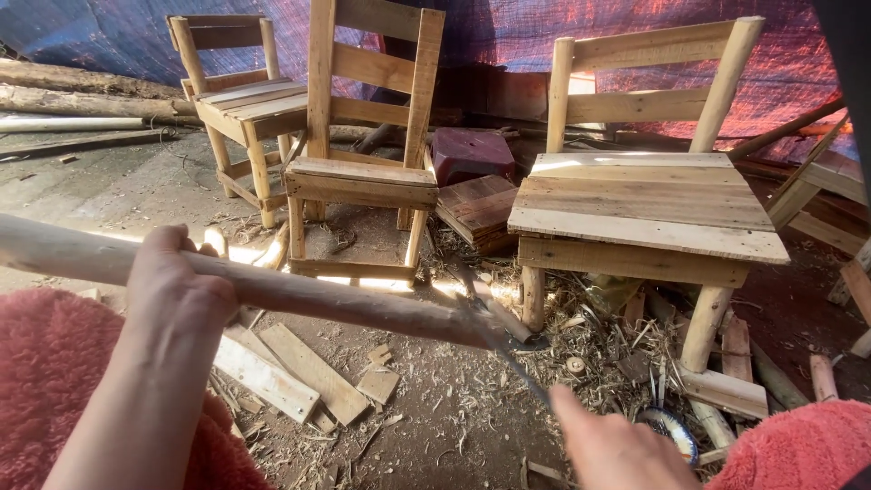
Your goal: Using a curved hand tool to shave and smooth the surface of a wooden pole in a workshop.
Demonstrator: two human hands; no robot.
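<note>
My left hand point(177, 290) grips a long peeled wooden pole point(345, 304) that runs from the left edge to the middle of the view. My right hand point(608, 445), at the bottom right, holds a thin dark blade point(494, 340) whose far end lies against the pole's right end. Both arms wear fluffy red sleeves point(798, 445). Wood shavings point(590, 349) cover the dirt floor below the pole's tip.
Three rough wooden chairs stand ahead: one at the right point(644, 209), one in the middle point(363, 172), one at the back left point(240, 100). Short planks point(299, 367) lie on the ground. Logs point(82, 100) lie at the far left. A blue tarp point(544, 27) hangs behind.
</note>
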